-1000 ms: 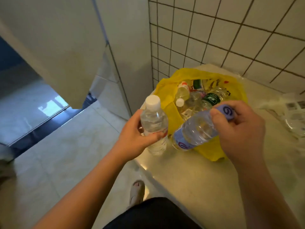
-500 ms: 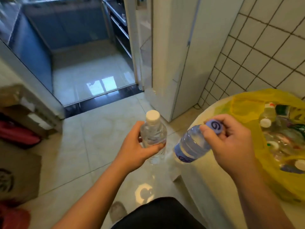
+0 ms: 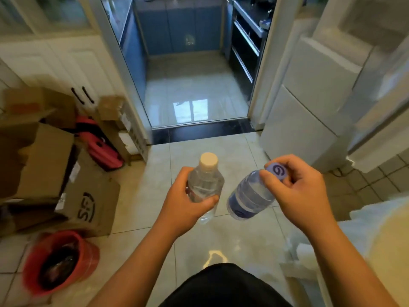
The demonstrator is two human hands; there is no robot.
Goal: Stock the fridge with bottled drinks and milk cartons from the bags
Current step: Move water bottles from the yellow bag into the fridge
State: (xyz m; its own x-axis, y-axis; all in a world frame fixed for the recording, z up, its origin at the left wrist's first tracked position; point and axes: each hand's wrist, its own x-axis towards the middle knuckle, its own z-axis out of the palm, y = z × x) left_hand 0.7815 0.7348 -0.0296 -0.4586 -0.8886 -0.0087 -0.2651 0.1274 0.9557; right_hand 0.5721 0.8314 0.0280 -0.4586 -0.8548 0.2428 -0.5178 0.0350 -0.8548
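Hands first: left hand, centre of frame, wraps round the body of a clear bottle w/ white cap, held upright. Right hand, just right of centre, pinches the neck end of a 2nd bottle, fingers curled round its purple cap; bottle tilts, base pointing down-left, blue label near the base. Bottles are near each other, not touching, both over the pale tiled floor. Black garment at bottom centre. Pale blurred surface at lower right, can't tell what. White fridge stands at right of frame. Doorway to a room w/ blue cabinets at top centre. Cardboard boxes and a red case at left, red bucket lower left.
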